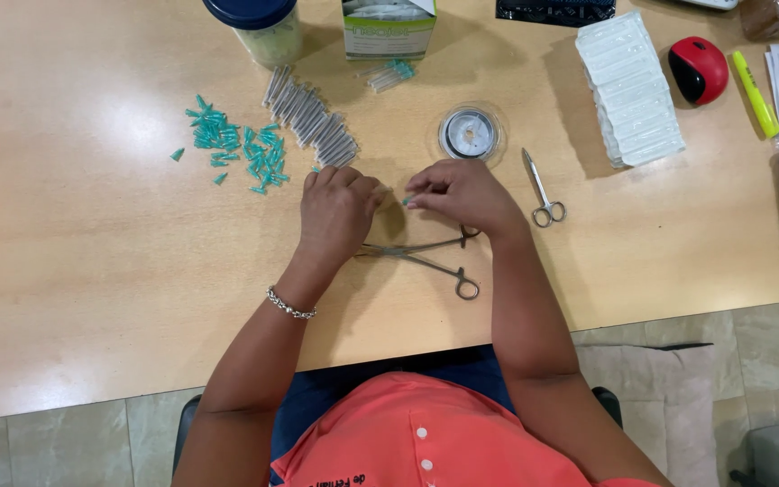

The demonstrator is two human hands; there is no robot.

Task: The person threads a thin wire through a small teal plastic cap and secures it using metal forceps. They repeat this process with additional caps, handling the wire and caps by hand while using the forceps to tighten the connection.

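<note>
Fingers (418, 191) of the right hand (462, 194) pinch a small teal cap (407, 200); the left hand (340, 209) is curled beside it, its grasp not discernible. Both hands work near the middle of the tabletop (92, 271), above steel forceps (426, 257). Judged step: fitting or removing a single cap. The next move calls for fine alignment. Loose teal caps (241, 149) and grey tubes (313, 119) lie toward the far edge, scissors (541, 189) to the right.
</note>
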